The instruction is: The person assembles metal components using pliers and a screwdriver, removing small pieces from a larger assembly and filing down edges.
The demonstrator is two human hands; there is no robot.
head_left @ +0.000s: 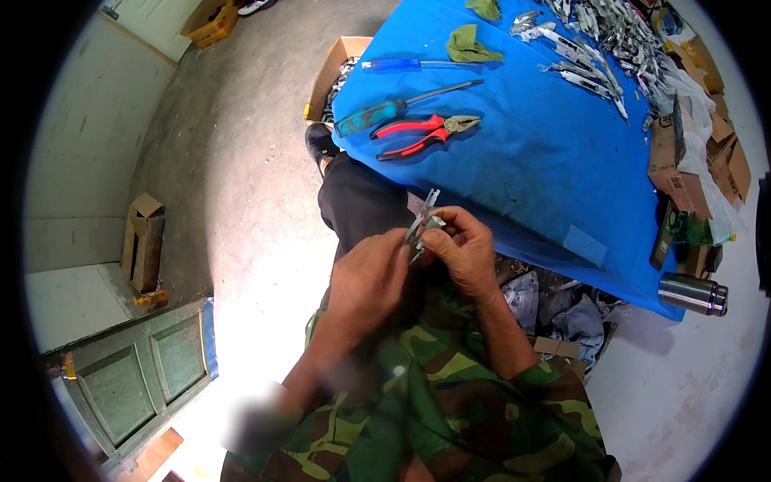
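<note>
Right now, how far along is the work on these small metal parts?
Done, apparently: a big pile of similar metal parts lies at the far end of the blue table. In hand: the left hand and right hand together hold one metal piece. What is left cannot be judged; pliers lie unused.

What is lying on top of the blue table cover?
On the blue table cover: red-handled pliers, two screwdrivers, green rags, a metal parts pile. The surface beneath is hidden.
</note>
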